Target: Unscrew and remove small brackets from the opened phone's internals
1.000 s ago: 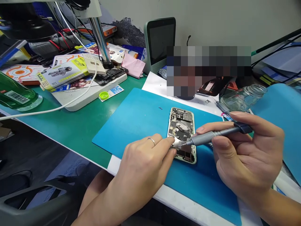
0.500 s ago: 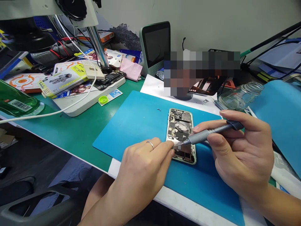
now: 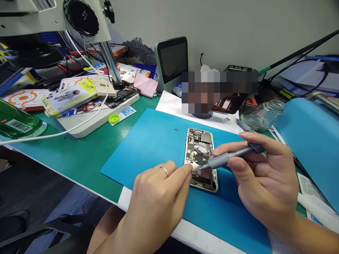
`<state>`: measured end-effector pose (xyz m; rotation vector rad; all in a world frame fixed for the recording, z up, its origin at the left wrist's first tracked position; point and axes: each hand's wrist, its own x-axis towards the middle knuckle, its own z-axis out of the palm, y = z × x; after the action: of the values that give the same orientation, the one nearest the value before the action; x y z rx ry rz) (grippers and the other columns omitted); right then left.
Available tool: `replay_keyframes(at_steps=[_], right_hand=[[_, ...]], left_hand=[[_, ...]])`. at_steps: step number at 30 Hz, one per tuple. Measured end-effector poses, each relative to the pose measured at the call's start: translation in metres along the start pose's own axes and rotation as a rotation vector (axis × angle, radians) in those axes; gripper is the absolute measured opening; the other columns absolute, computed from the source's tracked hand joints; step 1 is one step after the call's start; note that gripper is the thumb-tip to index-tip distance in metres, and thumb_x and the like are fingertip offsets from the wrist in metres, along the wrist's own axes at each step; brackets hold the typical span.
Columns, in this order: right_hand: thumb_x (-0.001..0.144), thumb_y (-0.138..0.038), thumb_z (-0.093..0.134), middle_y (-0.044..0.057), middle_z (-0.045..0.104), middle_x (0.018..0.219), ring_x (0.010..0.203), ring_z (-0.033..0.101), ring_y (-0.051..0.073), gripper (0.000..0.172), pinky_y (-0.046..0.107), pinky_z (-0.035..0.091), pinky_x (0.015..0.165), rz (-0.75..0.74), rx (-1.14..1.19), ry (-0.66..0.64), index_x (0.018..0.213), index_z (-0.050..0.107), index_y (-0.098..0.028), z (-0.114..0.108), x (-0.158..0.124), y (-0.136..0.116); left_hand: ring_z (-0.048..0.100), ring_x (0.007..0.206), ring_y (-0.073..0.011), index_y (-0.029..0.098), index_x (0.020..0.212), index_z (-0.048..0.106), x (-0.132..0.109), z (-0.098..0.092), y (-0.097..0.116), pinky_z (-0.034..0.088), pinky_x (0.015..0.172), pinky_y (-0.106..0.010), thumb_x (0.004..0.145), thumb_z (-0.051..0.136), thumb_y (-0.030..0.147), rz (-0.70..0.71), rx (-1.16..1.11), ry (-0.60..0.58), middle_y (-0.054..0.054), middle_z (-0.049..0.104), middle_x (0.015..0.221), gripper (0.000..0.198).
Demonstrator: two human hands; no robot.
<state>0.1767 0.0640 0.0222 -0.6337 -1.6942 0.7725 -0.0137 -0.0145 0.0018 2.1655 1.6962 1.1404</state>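
An opened smartphone lies on the blue mat, its inner boards and metal parts bare. My right hand is closed round the grey knurled handle of a precision screwdriver. Its thin tip slants down to the left, over the lower half of the phone. My left hand, with a ring on one finger, comes in from the lower left. Its thumb and index finger are pinched together at the phone's left edge, right by the tip. What lies between those fingertips is hidden.
The blue mat covers the front of the green bench. Tiny dark bits lie on it beyond the phone. A glass jar lies at the right. Battery boxes, a white cable and a microscope stand crowd the left.
The whole view has shifted a little, so things sit slightly lower and further left. Both hands keep nearly the same pose at the phone, the screwdriver tip still by the left fingertips.
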Motion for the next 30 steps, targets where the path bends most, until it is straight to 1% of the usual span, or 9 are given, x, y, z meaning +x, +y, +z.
replay_keyframes(at_steps=[4, 8, 14, 21, 25, 27, 30], right_hand=[[0.096, -0.011, 0.066, 0.001, 0.078, 0.096, 0.079, 0.079, 0.016, 0.038, 0.024, 0.07, 0.061, 0.006, 0.001, -0.003, 0.128, 0.063, -0.03, -0.0005, -0.0004, -0.0008], [0.099, -0.017, 0.065, 0.0, 0.077, 0.097, 0.082, 0.078, 0.015, 0.035, 0.025, 0.07, 0.066, 0.072, 0.004, 0.009, 0.129, 0.061, -0.033, 0.0001, -0.0032, -0.0024], [0.099, -0.02, 0.066, 0.0, 0.077, 0.097, 0.081, 0.078, 0.016, 0.032, 0.027, 0.07, 0.065, 0.107, 0.014, 0.016, 0.127, 0.062, -0.034, 0.0003, -0.0043, -0.0046], [0.1, -0.017, 0.064, -0.001, 0.077, 0.099, 0.082, 0.078, 0.013, 0.035, 0.022, 0.07, 0.066, 0.107, 0.024, 0.012, 0.129, 0.061, -0.035, 0.0011, -0.0042, -0.0037], [0.1, -0.016, 0.064, -0.002, 0.077, 0.099, 0.083, 0.078, 0.012, 0.034, 0.02, 0.069, 0.07, 0.107, 0.026, 0.004, 0.128, 0.062, -0.035, 0.0014, -0.0053, -0.0035], [0.099, -0.015, 0.064, -0.002, 0.077, 0.098, 0.086, 0.078, 0.013, 0.035, 0.02, 0.069, 0.07, 0.103, 0.021, 0.016, 0.128, 0.062, -0.035, 0.001, -0.0061, -0.0029], [0.099, -0.015, 0.064, -0.002, 0.077, 0.098, 0.087, 0.077, 0.013, 0.036, 0.019, 0.069, 0.07, 0.11, 0.012, 0.024, 0.128, 0.062, -0.036, 0.0004, -0.007, -0.0021]], left_hand=[[0.052, 0.06, -0.013, 0.023, 0.112, 0.073, 0.0002, 0.0023, -0.0011, 0.034, 0.055, -0.03, 0.104, 0.056, 0.018, 0.023, 0.025, 0.015, 0.003, 0.058, 0.073, 0.02], [0.051, 0.059, -0.0125, 0.023, 0.112, 0.073, 0.0003, 0.0032, -0.0025, 0.032, 0.055, -0.03, 0.105, 0.056, 0.02, 0.034, 0.025, 0.024, 0.004, 0.057, 0.072, 0.019], [0.052, 0.06, -0.0127, 0.023, 0.112, 0.072, 0.0001, 0.0039, -0.003, 0.033, 0.055, -0.03, 0.105, 0.055, 0.02, 0.038, 0.024, 0.022, 0.004, 0.058, 0.073, 0.019], [0.054, 0.06, -0.0128, 0.023, 0.114, 0.072, -0.0002, 0.0033, -0.0026, 0.034, 0.055, -0.03, 0.105, 0.055, 0.02, 0.039, 0.023, 0.014, 0.004, 0.059, 0.074, 0.019], [0.057, 0.063, -0.0131, 0.023, 0.118, 0.07, -0.0006, 0.0031, -0.0025, 0.036, 0.058, -0.03, 0.104, 0.056, 0.02, 0.025, 0.005, -0.001, 0.004, 0.062, 0.077, 0.019], [0.058, 0.064, -0.0134, 0.024, 0.114, 0.07, -0.0014, 0.0026, -0.0025, 0.035, 0.058, -0.031, 0.104, 0.056, 0.019, 0.017, 0.003, -0.004, 0.004, 0.062, 0.076, 0.017], [0.057, 0.062, -0.0132, 0.024, 0.103, 0.069, -0.0027, 0.0017, -0.0023, 0.034, 0.057, -0.031, 0.103, 0.056, 0.019, 0.007, 0.002, 0.006, 0.005, 0.061, 0.074, 0.014]])
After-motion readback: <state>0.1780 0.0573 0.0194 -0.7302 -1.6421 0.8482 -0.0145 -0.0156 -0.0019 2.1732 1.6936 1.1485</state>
